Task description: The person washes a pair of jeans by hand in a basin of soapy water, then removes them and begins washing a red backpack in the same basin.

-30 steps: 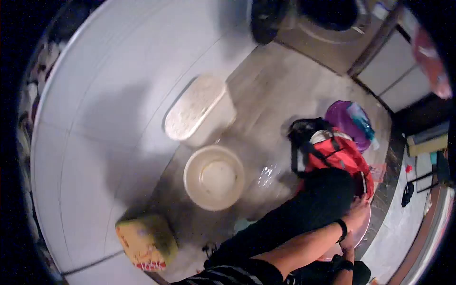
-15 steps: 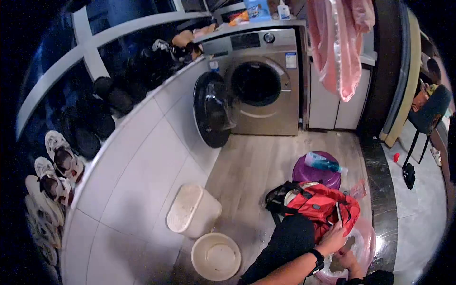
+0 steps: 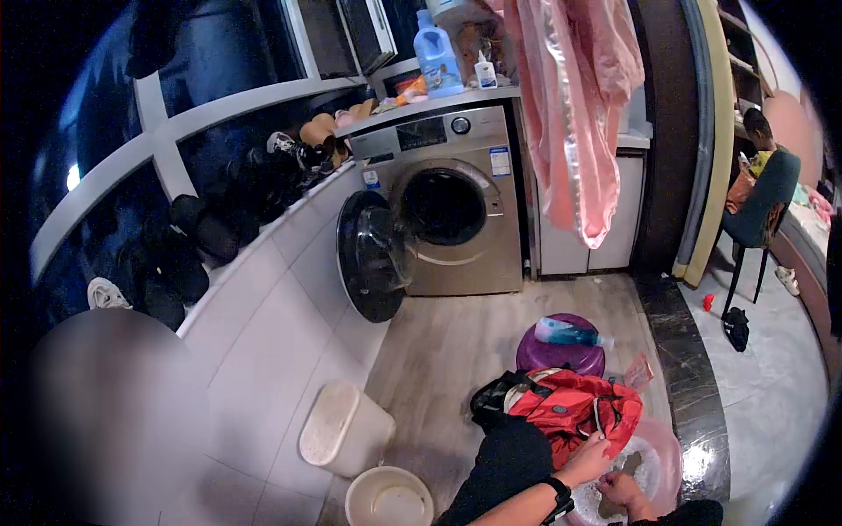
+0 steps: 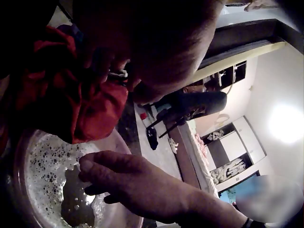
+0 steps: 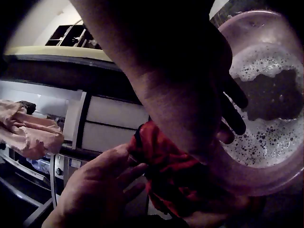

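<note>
A red backpack (image 3: 570, 403) with black straps lies across the near side of a pink basin (image 3: 671, 456). Grey water and white suds (image 5: 266, 147) fill the basin. My left hand (image 3: 586, 460) grips the backpack's fabric at its near edge, by a pale strip of trim; in the right wrist view the fingertips of that left hand (image 5: 99, 183) close on the red cloth. Above the suds hangs my right hand (image 3: 621, 489), its fingers loosely bent and nothing in them. In the left wrist view this right hand (image 4: 128, 178) is just below the backpack, over the basin.
A purple round stool (image 3: 535, 355) with a bottle of blue liquid (image 3: 570, 333) stands behind the backpack. To the left are a cream bin (image 3: 351, 430) and a beige basin (image 3: 390, 500). The washing machine's door (image 3: 373, 254) hangs open. Pink clothing (image 3: 579, 131) hangs overhead.
The head view has tilted up, bringing in the washing machine and window. My right hand has come away from beside the left and shows over the suds. The left hand stays at the backpack.
</note>
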`<state>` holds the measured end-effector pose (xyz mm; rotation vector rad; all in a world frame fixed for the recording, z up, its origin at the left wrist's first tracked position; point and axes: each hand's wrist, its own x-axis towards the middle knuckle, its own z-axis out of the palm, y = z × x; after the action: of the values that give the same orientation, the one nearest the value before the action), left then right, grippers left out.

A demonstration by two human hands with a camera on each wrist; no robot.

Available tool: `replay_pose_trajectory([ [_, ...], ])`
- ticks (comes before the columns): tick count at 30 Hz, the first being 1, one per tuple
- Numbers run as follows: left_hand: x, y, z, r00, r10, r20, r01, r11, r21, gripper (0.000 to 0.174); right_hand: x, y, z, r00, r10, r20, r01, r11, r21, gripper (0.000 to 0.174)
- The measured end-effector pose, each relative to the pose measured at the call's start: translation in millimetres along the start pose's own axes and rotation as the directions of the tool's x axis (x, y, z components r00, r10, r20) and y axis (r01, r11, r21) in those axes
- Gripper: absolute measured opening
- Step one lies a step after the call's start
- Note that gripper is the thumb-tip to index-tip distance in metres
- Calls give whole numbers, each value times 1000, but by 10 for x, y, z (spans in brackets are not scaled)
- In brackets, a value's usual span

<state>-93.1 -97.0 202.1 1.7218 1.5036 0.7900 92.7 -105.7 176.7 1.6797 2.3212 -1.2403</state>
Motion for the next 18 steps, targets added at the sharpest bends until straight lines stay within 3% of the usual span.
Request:
replay_pose_trajectory([
  [3, -13, 7, -8, 999, 31, -17, -31, 1000, 4, 28, -23, 16, 26, 998, 28, -56, -29, 999, -25, 31],
  [7, 3, -102, 82, 993, 90, -75, -87, 995, 41, 26, -63, 15, -33, 999, -34, -5, 34, 999, -22, 38],
  [9, 36, -164, 110, 998, 54, -34, -53, 998, 36, 27, 21, 84, 7, 999, -46, 9, 47, 997, -64, 36],
  [14, -97, 254, -260, 997, 20, 72, -25, 997, 72, 25, -88, -52, -54, 1000, -1, -16, 0, 998, -68, 41],
  [18, -76, 157, -168, 998, 24, 54, -31, 992, 119, 25, -91, -27, -14, 998, -20, -64, 17, 999, -36, 42],
])
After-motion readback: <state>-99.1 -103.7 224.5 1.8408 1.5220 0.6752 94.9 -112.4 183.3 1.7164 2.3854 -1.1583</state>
